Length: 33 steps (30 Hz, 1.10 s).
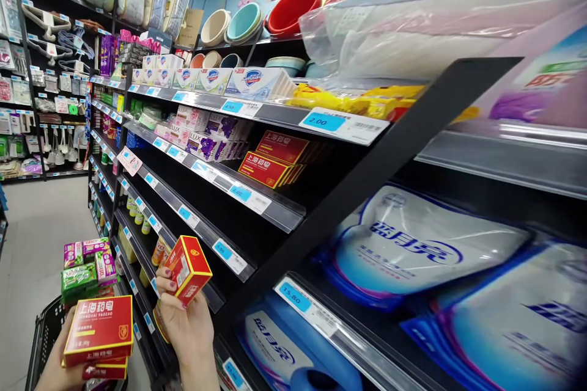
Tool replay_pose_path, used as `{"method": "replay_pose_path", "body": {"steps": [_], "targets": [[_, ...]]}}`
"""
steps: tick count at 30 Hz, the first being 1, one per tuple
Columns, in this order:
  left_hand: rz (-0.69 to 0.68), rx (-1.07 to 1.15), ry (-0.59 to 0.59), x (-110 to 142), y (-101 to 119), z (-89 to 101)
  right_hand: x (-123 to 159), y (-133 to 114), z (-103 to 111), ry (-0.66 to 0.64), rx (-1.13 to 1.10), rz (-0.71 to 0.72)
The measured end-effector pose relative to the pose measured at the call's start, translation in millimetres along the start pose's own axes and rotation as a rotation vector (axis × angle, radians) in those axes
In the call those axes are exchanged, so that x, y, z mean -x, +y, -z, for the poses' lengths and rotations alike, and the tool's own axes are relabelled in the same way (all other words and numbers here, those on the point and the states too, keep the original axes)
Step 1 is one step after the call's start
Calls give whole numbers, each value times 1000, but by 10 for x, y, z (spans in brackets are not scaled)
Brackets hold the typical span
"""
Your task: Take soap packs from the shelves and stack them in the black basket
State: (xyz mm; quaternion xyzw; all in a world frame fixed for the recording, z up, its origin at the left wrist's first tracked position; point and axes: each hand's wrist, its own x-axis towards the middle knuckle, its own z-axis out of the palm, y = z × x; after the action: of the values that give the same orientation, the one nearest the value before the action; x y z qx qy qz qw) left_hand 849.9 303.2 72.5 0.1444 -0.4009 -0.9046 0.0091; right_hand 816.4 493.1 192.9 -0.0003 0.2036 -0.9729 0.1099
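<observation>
Far left: hangers (48,21) hang on a rack at the back. Below, a black basket (40,342) stands at floor level, with green and pink packs (79,279) piled at it.

The left hand (55,361) grasps a stack of at least 2 red boxes (98,325), its palm at their left side; its fingertips are hidden. The top box lies broad face up, partly in front of the basket and packs.

The right hand (187,324) grips 1 red carton (189,269), held tilted in front of the lower shelves. Its fingers are bent round the left side, with painted nails visible.

On the racking, LUX boxes (202,145) stand left of red-and-yellow soap boxes (265,169), the latter above a 2.00 tag (241,192). White soap boxes (257,82) occupy the shelf above; a red bowl (294,10) sits higher still.

Far right, past a black upright (367,186), white-and-blue bags (413,244) lie above a 15.80 tag (295,297).
</observation>
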Motion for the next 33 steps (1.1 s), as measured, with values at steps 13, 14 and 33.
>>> {"method": "replay_pose_path", "body": {"steps": [13, 14, 33], "targets": [[28, 17, -34, -28, -28, 72, -31, 99, -20, 327, 723, 558], [24, 14, -34, -23, -19, 58, -13, 99, -16, 338, 798, 601], [-215, -217, -233, 127, 127, -243, 170, 71, -33, -91, 1323, 10]]}}
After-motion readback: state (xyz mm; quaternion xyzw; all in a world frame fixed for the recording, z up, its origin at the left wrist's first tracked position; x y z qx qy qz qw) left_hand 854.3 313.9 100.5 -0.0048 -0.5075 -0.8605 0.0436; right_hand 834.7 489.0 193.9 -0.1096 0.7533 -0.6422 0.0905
